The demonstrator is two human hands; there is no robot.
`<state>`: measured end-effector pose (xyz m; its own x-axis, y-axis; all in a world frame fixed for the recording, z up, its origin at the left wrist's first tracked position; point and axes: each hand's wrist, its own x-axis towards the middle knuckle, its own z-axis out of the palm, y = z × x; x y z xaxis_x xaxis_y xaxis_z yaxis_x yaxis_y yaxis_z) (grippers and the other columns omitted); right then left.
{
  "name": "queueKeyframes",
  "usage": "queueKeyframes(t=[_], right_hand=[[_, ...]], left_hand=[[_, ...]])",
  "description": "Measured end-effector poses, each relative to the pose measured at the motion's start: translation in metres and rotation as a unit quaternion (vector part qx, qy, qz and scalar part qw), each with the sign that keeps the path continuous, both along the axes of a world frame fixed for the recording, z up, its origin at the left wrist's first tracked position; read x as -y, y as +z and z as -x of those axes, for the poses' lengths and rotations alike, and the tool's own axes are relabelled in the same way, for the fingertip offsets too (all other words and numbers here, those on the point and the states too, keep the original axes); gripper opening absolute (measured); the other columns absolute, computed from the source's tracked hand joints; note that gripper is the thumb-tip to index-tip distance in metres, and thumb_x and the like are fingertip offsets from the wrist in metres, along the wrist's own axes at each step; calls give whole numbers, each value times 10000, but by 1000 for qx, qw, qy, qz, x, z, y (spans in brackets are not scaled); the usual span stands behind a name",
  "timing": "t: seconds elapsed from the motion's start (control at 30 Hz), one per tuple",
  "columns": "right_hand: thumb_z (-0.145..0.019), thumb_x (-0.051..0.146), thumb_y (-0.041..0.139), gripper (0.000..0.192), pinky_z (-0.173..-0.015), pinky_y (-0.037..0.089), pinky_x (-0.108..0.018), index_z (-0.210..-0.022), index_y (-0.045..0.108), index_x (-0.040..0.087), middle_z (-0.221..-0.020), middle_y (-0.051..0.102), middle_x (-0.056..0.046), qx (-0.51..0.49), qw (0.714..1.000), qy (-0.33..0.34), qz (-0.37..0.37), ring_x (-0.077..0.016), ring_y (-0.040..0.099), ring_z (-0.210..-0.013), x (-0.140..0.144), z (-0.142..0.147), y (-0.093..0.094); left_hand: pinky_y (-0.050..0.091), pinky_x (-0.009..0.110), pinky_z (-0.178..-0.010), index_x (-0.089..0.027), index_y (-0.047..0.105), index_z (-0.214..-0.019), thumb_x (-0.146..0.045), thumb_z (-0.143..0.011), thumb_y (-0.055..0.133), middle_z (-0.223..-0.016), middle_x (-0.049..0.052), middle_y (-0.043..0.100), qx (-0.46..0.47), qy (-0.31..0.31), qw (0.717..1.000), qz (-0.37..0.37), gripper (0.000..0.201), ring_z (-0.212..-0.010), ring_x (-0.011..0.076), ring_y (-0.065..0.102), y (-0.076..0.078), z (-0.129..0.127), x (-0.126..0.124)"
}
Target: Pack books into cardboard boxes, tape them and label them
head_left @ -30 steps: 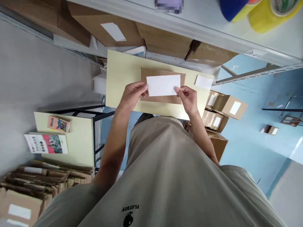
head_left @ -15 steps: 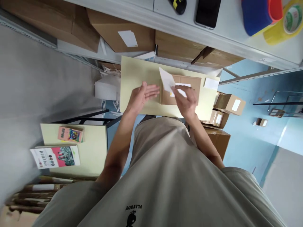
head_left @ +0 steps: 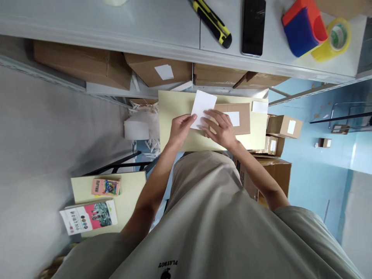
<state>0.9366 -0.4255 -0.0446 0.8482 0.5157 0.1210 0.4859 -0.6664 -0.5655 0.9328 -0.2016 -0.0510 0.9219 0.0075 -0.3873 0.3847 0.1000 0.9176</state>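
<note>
Head view: the person's left hand [head_left: 180, 130] pinches the near edge of a white paper sheet [head_left: 203, 106] — thin, rectangular, tilted, held above the left half of the pale yellow table [head_left: 174, 104]. Fingers closed on the sheet, thumb on top. The right hand [head_left: 220, 126] lies flat with fingers spread, pressing the left end of a flat brown cardboard parcel [head_left: 238, 114], fingertips touching the sheet's lower corner; it grips nothing. The parcel sits around the middle of the table, toward its right edge, a small white label [head_left: 234, 118] stuck on its top face. A second small white slip [head_left: 259, 107] lies at the table's far right corner, apart from the parcel.

Above, a grey metal shelf [head_left: 130, 27] carries a yellow-black utility knife [head_left: 212, 22], a black phone [head_left: 254, 26] face up, a red-blue tape dispenser [head_left: 302, 27] and a yellow tape roll [head_left: 334, 40] — all toward its right end. Plain cardboard boxes [head_left: 157, 69] are packed under the shelf. Lower left, a second pale table [head_left: 128, 190] holds two glossy booklets [head_left: 88, 216].
</note>
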Motion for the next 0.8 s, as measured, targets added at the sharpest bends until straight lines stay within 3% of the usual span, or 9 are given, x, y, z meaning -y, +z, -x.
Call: queueKeyframes(t=[0.17, 0.37, 0.5, 0.63, 0.73, 0.8], right_hand=[[-1203, 580, 617, 447, -1366, 477, -731, -1535, 792, 336, -1678, 730, -140, 44, 994, -96, -32, -432, 601, -1656, 28, -53, 32], [-1253, 677, 374, 628, -1418, 419, -732, -1711, 621, 325, -1745, 652, -144, 112, 975, -188, -37, -404, 539, -1709, 72, -147, 73], [-1272, 577, 314, 564, -1438, 427, -650, -1682, 596, 311, -1729, 666, -130, 117, 969, -212, -39, -354, 555, -1685, 93, -229, 69], [-1236, 399, 383, 413, -1439, 431, -588, -1538, 650, 306, -1645, 729, -117, 89, 975, -200, -30, -337, 614, -1589, 104, -296, 53], [-1227, 486, 476, 346, -1457, 393, -588, -1467, 666, 324, -1590, 762, -108, 43, 979, -196, -47, -341, 608, -1571, 107, -315, 49], [-1217, 654, 519, 437, -1461, 386, -564, -1462, 657, 320, -1592, 760, -115, 20, 978, -183, -98, -323, 600, -1571, 107, -308, 53]], left_hand=[[550, 339, -743, -246, 654, -778, -982, -839, 818, -773, 32, 660, 93, -15, 995, -37, 757, -843, 224, 653, 26, -47, 16], [527, 349, -743, -264, 595, -766, -780, -987, 850, -735, 15, 645, 217, 23, 965, -146, 616, -841, 223, 672, 66, -144, 57], [530, 360, -833, -255, 586, -797, -593, -1099, 838, -800, 5, 670, 293, 68, 938, -173, 518, -886, 203, 702, 86, -209, 82], [490, 350, -874, -231, 570, -826, -448, -1146, 846, -834, -9, 692, 274, 91, 933, -213, 475, -942, 154, 700, 92, -252, 94], [495, 344, -888, -220, 585, -843, -476, -1164, 811, -877, 0, 711, 271, 92, 935, -210, 469, -940, 143, 698, 92, -258, 96], [510, 337, -898, -213, 623, -886, -596, -1147, 801, -921, 16, 724, 266, 79, 943, -184, 496, -1024, 170, 722, 90, -243, 95]])
